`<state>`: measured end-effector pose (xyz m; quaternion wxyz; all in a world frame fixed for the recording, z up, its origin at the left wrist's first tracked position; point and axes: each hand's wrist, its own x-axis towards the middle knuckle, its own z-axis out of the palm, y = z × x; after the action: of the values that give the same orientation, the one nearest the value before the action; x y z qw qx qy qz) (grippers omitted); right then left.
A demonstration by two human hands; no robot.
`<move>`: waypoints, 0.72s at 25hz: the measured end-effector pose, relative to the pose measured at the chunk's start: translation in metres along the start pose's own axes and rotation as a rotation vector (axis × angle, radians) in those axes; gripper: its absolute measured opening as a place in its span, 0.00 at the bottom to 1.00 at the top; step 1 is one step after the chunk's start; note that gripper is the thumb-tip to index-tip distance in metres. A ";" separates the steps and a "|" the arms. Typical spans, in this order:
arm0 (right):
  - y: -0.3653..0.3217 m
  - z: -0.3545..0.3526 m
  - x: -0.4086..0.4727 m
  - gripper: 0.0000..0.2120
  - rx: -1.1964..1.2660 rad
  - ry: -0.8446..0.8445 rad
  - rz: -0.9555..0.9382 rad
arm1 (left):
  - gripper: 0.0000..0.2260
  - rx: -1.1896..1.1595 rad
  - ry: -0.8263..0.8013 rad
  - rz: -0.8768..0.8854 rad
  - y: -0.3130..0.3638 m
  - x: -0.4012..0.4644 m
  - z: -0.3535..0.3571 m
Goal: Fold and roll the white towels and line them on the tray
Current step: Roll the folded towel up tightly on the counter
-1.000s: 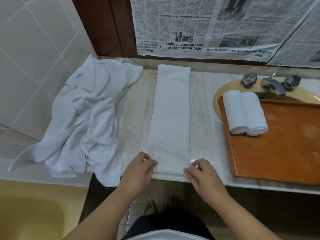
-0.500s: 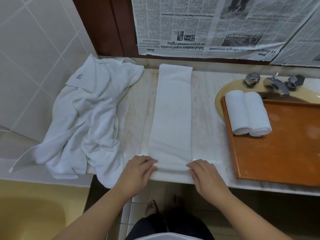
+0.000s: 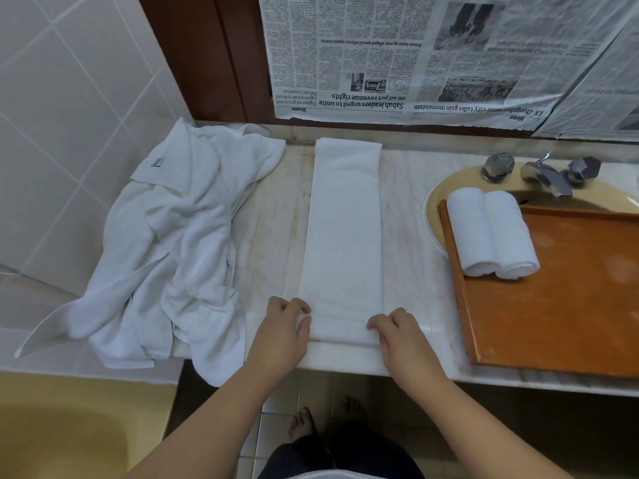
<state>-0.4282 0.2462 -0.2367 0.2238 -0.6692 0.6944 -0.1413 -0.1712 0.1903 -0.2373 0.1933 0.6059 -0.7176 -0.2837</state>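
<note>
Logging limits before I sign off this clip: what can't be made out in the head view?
- Tray: right side cut off by the frame edge, so any further rolls there are unseen.
- Crumpled towels: count unclear; folds overlap.
- Folded towel: how far its near end is rolled is hidden by the left hand and right hand; their fingertips curl out of sight.
- Rolled towels: far ends face away.

A pale marble vanity counter [image 3: 273, 216] carries everything here. On its left end lies a heap of crumpled white towels [image 3: 173, 243], spilling over the front edge; in the middle a white towel folded into a long strip [image 3: 344, 233] runs from the back wall to the front edge. At the right, a wooden tray [image 3: 567, 299] rests partly on the counter and partly over the yellow sink [image 3: 446, 188].
</note>
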 end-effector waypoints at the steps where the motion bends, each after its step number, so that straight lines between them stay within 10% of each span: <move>1: -0.001 0.000 -0.002 0.13 0.035 0.003 0.034 | 0.06 0.031 0.009 0.046 -0.001 0.001 0.001; 8: 0.019 0.000 -0.021 0.20 -0.119 0.101 -0.254 | 0.15 0.278 0.065 0.589 -0.037 -0.004 -0.001; 18: 0.010 -0.017 0.005 0.16 0.087 -0.094 -0.038 | 0.12 -0.053 -0.089 0.182 -0.019 0.016 -0.012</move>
<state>-0.4457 0.2401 -0.2275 0.2821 -0.6777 0.6636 -0.1439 -0.1528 0.1703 -0.2413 0.2023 0.5198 -0.7698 -0.3104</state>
